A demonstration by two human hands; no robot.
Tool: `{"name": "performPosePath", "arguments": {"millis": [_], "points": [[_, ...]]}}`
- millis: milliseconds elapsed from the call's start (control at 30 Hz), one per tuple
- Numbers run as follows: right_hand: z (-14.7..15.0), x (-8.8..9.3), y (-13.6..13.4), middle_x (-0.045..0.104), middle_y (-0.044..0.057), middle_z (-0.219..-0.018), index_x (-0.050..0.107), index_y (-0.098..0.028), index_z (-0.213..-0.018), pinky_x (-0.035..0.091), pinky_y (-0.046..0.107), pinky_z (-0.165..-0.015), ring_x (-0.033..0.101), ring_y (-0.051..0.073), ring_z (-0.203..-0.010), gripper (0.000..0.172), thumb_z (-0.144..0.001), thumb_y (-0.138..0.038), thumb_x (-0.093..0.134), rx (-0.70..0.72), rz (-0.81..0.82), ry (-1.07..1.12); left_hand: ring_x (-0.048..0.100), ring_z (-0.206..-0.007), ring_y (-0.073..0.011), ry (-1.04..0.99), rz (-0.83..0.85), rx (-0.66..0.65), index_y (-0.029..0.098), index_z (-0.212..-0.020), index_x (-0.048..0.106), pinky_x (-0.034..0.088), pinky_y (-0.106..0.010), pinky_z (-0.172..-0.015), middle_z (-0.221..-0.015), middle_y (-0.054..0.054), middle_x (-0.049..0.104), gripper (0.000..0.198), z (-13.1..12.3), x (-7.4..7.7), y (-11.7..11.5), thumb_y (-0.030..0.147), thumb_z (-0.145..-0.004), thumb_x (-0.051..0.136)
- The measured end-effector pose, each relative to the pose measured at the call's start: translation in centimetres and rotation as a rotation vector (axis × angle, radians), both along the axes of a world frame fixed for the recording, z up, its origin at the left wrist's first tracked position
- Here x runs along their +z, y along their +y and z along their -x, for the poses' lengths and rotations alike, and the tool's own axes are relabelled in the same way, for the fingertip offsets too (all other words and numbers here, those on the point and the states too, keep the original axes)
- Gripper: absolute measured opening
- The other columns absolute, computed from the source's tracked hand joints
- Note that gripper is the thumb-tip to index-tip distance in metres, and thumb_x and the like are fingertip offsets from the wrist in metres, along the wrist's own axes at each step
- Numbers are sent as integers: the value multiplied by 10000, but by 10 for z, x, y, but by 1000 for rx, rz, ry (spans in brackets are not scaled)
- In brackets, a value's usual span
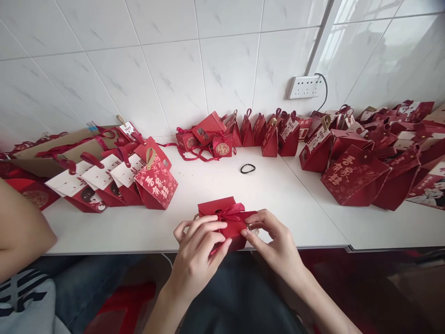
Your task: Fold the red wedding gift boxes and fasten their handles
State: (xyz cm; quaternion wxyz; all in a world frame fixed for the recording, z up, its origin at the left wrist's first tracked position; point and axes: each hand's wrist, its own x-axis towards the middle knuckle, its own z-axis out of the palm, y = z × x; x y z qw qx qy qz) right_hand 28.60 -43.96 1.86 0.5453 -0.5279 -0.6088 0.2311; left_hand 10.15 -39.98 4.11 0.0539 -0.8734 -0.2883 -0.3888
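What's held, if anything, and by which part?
A red box: left hand over its left side, right hand at its right end; exact finger contact there is partly hidden.

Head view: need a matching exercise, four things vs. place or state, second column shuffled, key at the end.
Things
1. Red box with bow
2. Black band
3. Power strip
4. Red stool

Place or state
A. Against the tiled wall
B. Lower than the tabletop, toward the lower left of the picture
C. Touched by the left hand and the right hand
D. Lying on the white table, touched by neither hand

Pairs: 1-C, 2-D, 3-A, 4-B
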Motion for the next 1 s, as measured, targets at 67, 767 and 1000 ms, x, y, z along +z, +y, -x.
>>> {"name": "performPosePath", "arguments": {"millis": [67,767,1000], "points": [[0,-1,2,617,35,-843,620,-212,-890,538,297,-650,611,155,-736,119,-881,-330,610,-37,-60,-3,679,-949,-203,5,4,-43,228,-830,518,333,-367,-877,-951,-9,736,120,5,-1,1,139,-829,598],[9,0,-11,596,24,-757,587,-186,-930,475,295,-633,537,146,-710,173,-851,-32,597,-258,-431,-431,582,-1014,-170,-21,394,-31,230,-918,626,491,-317,-904,-1017,-20,607,134,-2,17,10,166,-890,511],[2,1,-9,638,51,-847,583,-177,-1053,485,321,-680,562,170,-777,223,-869,-52,586,-282,-398,-529,542,-1095,-201,17,456,-5,246,-1018,599,462,-353,-940,-1102,-22,601,151,-3,18,7,222,-881,542]]}}
